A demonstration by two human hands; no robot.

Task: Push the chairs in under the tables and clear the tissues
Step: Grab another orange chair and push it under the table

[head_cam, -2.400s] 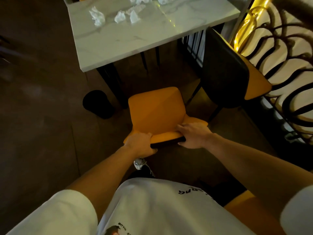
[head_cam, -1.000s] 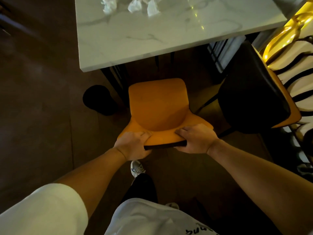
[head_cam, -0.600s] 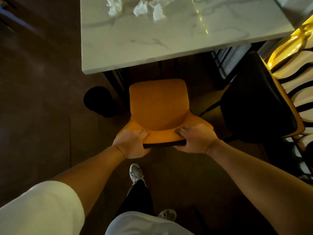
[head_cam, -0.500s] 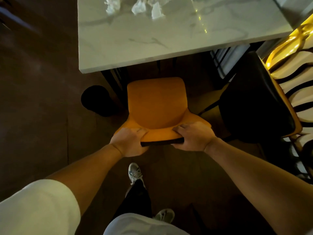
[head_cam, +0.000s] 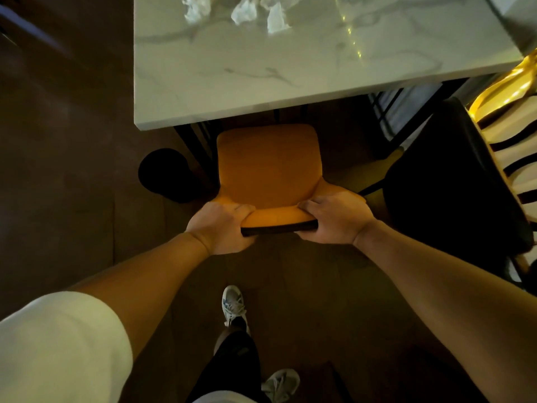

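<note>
View from the head camera, looking down. We held the orange chair (head_cam: 268, 167) by the top edge of its backrest, our left hand (head_cam: 220, 226) clenched around the left corner and our right hand (head_cam: 334, 218) around the right, fingers curled over the front. The chair stood facing the marble table (head_cam: 290, 71), the front of its seat just short of the table's near edge and not yet beneath it. We judged the chair rigid and moderately light, best driven by this two-handed hold on the backrest so that it slid straight and did not pivot into the dark table legs (head_cam: 194, 141). A second chair (head_cam: 453, 181), dark-backed, stood near on the right. Crumpled tissues (head_cam: 245, 11), light and soft, lay on the far part of the tabletop, still to be cleared.
</note>
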